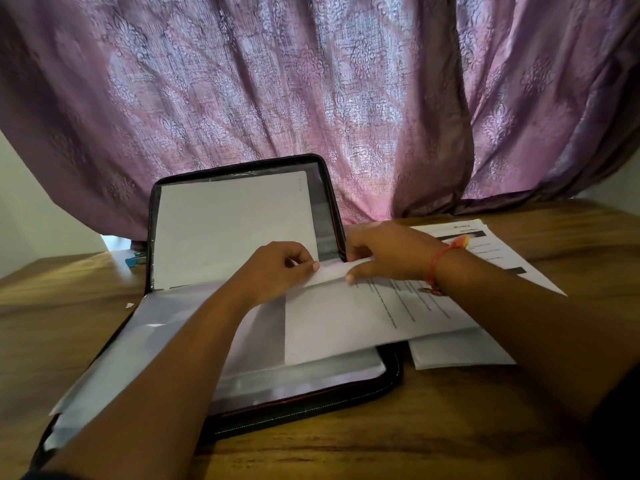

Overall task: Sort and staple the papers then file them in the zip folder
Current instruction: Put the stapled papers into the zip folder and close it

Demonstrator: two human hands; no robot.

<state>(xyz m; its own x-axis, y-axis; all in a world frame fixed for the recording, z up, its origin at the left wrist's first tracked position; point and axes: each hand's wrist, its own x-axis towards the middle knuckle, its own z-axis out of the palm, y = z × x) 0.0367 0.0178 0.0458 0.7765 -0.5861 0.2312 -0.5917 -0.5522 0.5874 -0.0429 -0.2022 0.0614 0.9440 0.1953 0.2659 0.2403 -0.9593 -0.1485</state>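
A black zip folder (pixel 329 209) lies open on the wooden table, its lid propped upright with a white sheet (pixel 235 223) inside it. Clear plastic sleeves (pixel 138 337) fill its lower half. A set of printed papers (pixel 346 323) lies across the folder's right side. My left hand (pixel 277 268) pinches the papers' far edge. My right hand (pixel 384 252) grips the same edge a little to the right, thumb under and fingers over. A red thread band circles my right wrist.
More printed sheets (pixel 498 251) lie on the table to the right, and a white stack (pixel 457 351) pokes out under the held papers. A blue object (pixel 135 260) sits behind the folder's left side. A purple curtain (pixel 311 98) hangs close behind the wooden table (pixel 415 427).
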